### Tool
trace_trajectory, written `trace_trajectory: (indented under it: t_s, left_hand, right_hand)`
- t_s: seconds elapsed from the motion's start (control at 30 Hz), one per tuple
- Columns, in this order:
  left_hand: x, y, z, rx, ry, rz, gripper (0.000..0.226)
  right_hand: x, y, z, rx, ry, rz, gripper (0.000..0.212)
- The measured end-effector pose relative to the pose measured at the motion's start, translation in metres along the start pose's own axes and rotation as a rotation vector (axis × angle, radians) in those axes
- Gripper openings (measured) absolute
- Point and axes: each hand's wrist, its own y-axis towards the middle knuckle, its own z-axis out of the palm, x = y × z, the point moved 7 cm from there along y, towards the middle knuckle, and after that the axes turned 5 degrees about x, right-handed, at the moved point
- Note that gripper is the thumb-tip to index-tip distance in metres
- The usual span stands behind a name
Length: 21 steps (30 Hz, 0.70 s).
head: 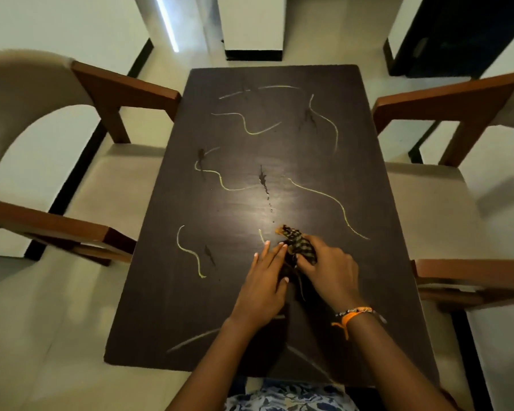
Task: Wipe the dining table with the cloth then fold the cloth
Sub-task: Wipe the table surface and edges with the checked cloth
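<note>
Four chairs with wooden arms stand around the dining table [172, 307], two at its left edge and two at its right. The dark top carries many pale squiggled lines [330, 200] and a few darker wet-looking smears [263, 179], spread from the far edge down toward the near one, so by my reading the wiping has hardly begun.

The cloth [298, 243], a small checked piece bunched into a wad, lies on the table a little nearer the near edge than the middle, and slightly toward the right edge. Its long axis runs from the near edge toward the far-left, with an orange tip poking out ahead of the fingers.

The right hand [328, 269] sits on top of the wad, fingers curled and closed over it. The left hand [264, 280] lies just beside it on the left, fingers straight and flat, their tips touching the cloth's edge, gripping nothing.

The nearest pale mark sits just left of the cloth's tip, so the right hand, already on the cloth, is best placed to push it that way.
</note>
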Motion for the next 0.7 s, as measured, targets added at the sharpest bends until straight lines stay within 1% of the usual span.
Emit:
trace_trajectory:
  t_s: [0.1,0.2,0.4,0.47,0.57,0.7]
  left_hand:
    - [0.022,-0.001,-0.029,-0.099,-0.03,-0.077,0.06]
    - [0.043,0.001,-0.06,-0.166,-0.07,-0.102,0.058]
    - [0.088,0.029,-0.12,-0.198,-0.104,-0.066,0.052]
    - [0.11,0.044,-0.137,-0.182,-0.099,-0.061,0.051]
    - [0.144,0.073,-0.16,-0.151,-0.094,-0.016,0.055]
    - [0.179,0.127,-0.204,-0.152,-0.065,0.004,0.056]
  right_hand:
    - [0.041,0.012,0.008,0.02,0.077,-0.09,0.038]
    - [0.073,0.029,0.014,0.024,0.152,-0.139,0.036]
    - [0.128,0.077,0.021,-0.015,0.198,-0.132,0.036]
    - [0.147,0.099,0.024,-0.048,0.162,-0.133,0.039]
    - [0.172,0.138,0.029,-0.095,0.1,-0.133,0.043]
    - [0.204,0.205,0.023,-0.155,0.052,-0.212,0.043]
